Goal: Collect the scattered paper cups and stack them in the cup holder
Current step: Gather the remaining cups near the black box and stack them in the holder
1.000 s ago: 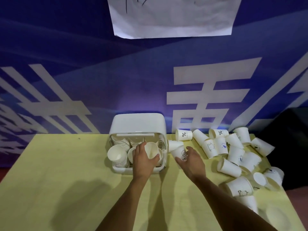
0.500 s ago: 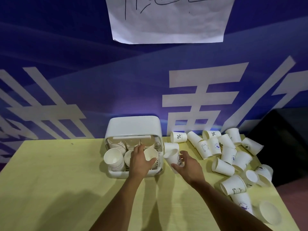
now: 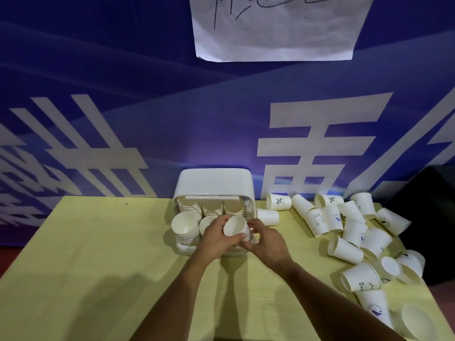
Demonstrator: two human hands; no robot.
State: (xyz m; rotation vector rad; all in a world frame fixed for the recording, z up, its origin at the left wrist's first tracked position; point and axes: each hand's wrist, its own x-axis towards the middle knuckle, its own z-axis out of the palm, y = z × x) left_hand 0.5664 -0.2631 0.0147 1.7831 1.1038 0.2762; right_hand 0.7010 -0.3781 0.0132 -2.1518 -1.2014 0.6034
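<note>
A white cup holder (image 3: 214, 184) with its lid up stands at the table's far edge, with several stacks of white paper cups (image 3: 185, 226) inside. In front of its right side both hands meet on one paper cup (image 3: 235, 227), tilted with its mouth toward me. My left hand (image 3: 216, 238) grips it from the left and my right hand (image 3: 267, 241) holds it from the right. Several loose paper cups (image 3: 354, 232) lie scattered to the right, most on their sides. One cup (image 3: 269, 217) lies just beside the holder.
The yellow table (image 3: 98, 267) runs left and toward me. A blue banner wall (image 3: 123, 107) rises right behind the holder, with a white paper sheet (image 3: 273, 28) taped high. A dark object (image 3: 428, 217) sits past the table's right edge.
My right hand has carried a printed cup leftward from beside the holder to the holder's front, where my left hand now grips it too. The camera has tilted slightly.
</note>
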